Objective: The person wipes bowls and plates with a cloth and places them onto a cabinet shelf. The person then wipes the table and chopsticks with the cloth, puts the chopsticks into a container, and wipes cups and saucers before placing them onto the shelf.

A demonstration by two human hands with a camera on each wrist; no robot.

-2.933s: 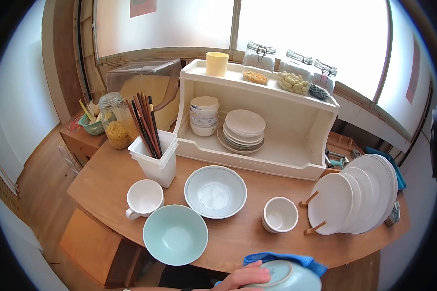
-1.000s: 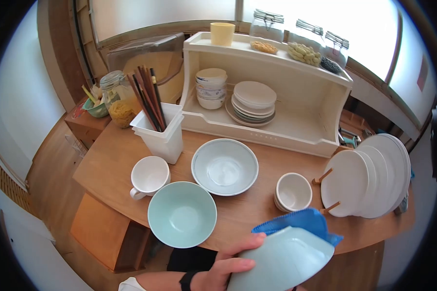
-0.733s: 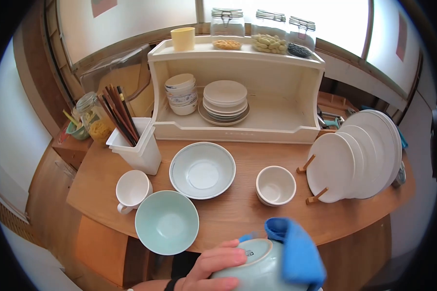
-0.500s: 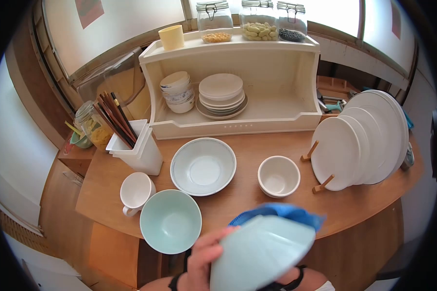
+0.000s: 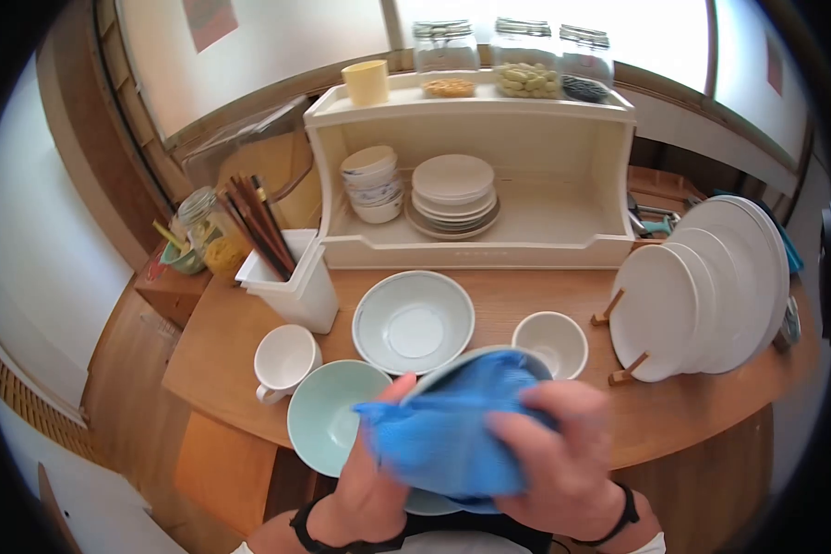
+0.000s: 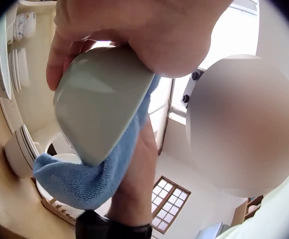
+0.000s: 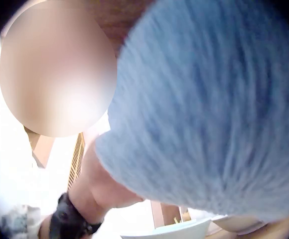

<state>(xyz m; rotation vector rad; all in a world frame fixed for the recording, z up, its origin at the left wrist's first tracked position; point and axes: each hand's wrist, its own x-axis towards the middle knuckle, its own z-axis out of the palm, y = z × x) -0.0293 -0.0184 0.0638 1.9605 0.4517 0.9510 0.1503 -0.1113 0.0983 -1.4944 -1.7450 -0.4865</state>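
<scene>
A curved wooden counter stands below bright windows, backed by a white shelf unit holding stacked plates and bowls, with jars along its top. On the counter sit a white mug, a pale green bowl, a wide white bowl, a small white cup and a rack of upright white plates. In front of these, raised off the counter close to the person's chest, a pale green bowl in hand is gripped at its rim by the left hand, thumb curled over the edge. The right hand presses a blue cloth against the bowl, fingers curled over the fabric; the cloth covers most of the bowl in the head view. Judgement: wiping is in progress. To do it well, the left hand should hold the rim firmly while the cloth follows the full curve, and the work should stay clear of the crockery just ahead.
</scene>
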